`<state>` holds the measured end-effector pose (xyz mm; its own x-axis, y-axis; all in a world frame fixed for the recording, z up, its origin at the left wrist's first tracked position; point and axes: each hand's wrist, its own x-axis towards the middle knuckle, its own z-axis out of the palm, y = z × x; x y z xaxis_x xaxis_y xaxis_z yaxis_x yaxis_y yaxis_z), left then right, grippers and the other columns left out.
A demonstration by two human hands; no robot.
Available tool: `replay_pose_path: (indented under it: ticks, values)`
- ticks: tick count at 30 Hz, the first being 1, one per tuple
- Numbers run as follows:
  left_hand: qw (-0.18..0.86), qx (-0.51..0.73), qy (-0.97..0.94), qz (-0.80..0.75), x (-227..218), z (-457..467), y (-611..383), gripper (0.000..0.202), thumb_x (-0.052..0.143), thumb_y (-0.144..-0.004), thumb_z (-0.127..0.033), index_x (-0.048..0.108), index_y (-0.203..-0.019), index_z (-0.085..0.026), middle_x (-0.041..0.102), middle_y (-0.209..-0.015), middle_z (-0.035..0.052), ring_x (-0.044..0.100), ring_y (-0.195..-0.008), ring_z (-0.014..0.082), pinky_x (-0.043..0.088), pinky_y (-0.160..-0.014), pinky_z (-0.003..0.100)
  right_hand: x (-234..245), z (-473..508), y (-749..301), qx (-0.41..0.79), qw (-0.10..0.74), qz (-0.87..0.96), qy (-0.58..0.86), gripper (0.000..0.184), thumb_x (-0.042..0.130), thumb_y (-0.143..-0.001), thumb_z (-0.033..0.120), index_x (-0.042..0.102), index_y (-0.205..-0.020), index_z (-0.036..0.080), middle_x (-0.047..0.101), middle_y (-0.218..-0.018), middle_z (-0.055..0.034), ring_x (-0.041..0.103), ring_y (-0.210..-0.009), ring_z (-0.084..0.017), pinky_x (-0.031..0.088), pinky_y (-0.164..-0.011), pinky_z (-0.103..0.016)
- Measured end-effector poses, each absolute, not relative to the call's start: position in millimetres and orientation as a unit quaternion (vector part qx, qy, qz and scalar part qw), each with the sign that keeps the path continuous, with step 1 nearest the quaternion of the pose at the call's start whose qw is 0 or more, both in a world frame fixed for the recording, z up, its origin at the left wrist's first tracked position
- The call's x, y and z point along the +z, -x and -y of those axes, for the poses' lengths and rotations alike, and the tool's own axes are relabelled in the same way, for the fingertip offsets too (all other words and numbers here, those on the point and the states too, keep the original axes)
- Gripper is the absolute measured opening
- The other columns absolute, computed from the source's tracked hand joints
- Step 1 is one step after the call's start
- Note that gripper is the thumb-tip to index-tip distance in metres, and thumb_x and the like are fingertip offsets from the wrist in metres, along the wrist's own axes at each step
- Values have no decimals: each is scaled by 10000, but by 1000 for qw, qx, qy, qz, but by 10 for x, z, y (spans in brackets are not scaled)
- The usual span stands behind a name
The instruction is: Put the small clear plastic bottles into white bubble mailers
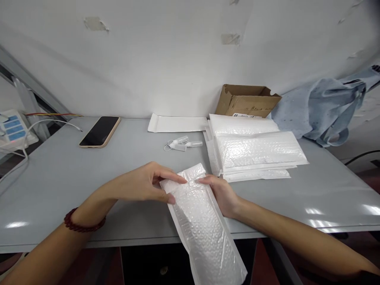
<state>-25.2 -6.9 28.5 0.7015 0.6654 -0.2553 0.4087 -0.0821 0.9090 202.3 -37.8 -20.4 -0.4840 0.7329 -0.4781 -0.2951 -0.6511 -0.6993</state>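
Note:
A white bubble mailer [204, 225] slants over the front edge of the table, its flap end on the far side. My left hand [151, 183] has its thumb and forefinger on the mailer's upper left part, near the flap. On the other side, my right hand [222, 194] grips the mailer's right edge, thumb on top close to the flap fold and the other fingers hidden underneath. Beyond my hands lie several small clear plastic tubes [179, 145] with thin loops. To their right rests a stack of white bubble mailers [255, 148].
A long white mailer [181, 124] lies against the wall. An opened cardboard box [249, 103] stands behind the stack, beside a light blue denim bag [323, 107]. A phone [100, 132] lies at left, near a white cable [53, 120] and a power strip [16, 128].

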Motion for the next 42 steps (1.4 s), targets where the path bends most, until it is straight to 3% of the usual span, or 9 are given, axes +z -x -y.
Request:
replay_pose_path:
  ticks: [4, 7, 9, 12, 19, 25, 32, 37, 42]
  values:
    - [535, 0, -781, -321, 371, 53, 383, 639, 800, -653, -348, 574, -1250, -380, 621, -1211, -15, 559, -1094, 229, 440, -927, 287, -217, 385, -2002, 811, 302, 290, 408, 333, 680, -757, 451, 679, -847, 131, 670, -768, -42, 618, -743, -171, 450, -743, -320]
    - [527, -6, -795, -299, 365, 47, 402, 773, 782, -684, -317, 428, -1366, -401, 513, -1361, 1, 495, -1196, 256, 417, -985, 323, -231, 385, -1993, 813, 297, 290, 408, 393, 675, -765, 494, 681, -855, 112, 664, -734, -40, 619, -691, -153, 459, -719, -308]
    - [507, 33, -807, -302, 319, 51, 354, 692, 680, -785, -252, 384, -1396, -386, 474, -1385, 25, 479, -1207, 248, 418, -987, 336, -243, 380, -1994, 824, 294, 285, 391, 397, 682, -762, 494, 679, -834, 103, 661, -724, -38, 615, -661, -136, 459, -690, -286]
    - [460, 101, -828, -304, 229, 73, 237, 433, 524, -870, -175, 553, -1270, -340, 428, -1389, 45, 484, -1194, 232, 435, -956, 323, -260, 372, -1999, 841, 274, 272, 379, 402, 697, -747, 498, 671, -803, 101, 654, -701, -31, 605, -631, -120, 447, -635, -255]
    - [432, 258, -809, -305, 197, 119, 106, 224, 488, -923, -307, 688, -946, -208, 663, -990, 66, 602, -929, 200, 480, -825, 296, -319, 349, -1999, 888, 208, 277, 303, 449, 567, -818, 544, 622, -830, 98, 666, -647, -49, 634, -563, -149, 471, -567, -264]
    - [362, 327, -736, -470, 391, -80, -103, 324, 606, -830, -410, 614, -621, -163, 597, -593, 1, 535, -576, 130, 416, -532, 229, -410, 314, -2022, 906, 219, 318, 173, 529, 379, -894, 573, 606, -896, 95, 701, -717, -89, 687, -594, -185, 515, -588, -294]
    - [531, 360, -626, -444, 612, -711, -888, 340, 624, -850, -310, 540, -572, -132, 522, -534, -6, 459, -448, 68, 399, -494, 232, -424, 304, -1979, 910, 209, 298, 201, 606, 228, -920, 576, 599, -847, 102, 676, -636, -83, 656, -510, -193, 490, -523, -302]
    - [521, 334, -621, -480, 562, -1020, -1182, 395, 639, -844, -243, 437, -515, -159, 376, -379, -56, 302, -364, 39, 228, -408, 221, -475, 299, -1964, 909, 210, 299, 200, 631, 259, -887, 634, 599, -830, 106, 666, -628, -73, 651, -500, -198, 492, -502, -312]
    - [472, 324, -647, -504, 435, -1084, -1226, 399, 653, -832, -309, 427, -535, -168, 468, -425, -17, 328, -360, 40, 257, -417, 230, -510, 287, -1954, 916, 206, 294, 181, 584, 286, -887, 575, 612, -838, 93, 667, -626, -83, 651, -492, -198, 495, -483, -305]
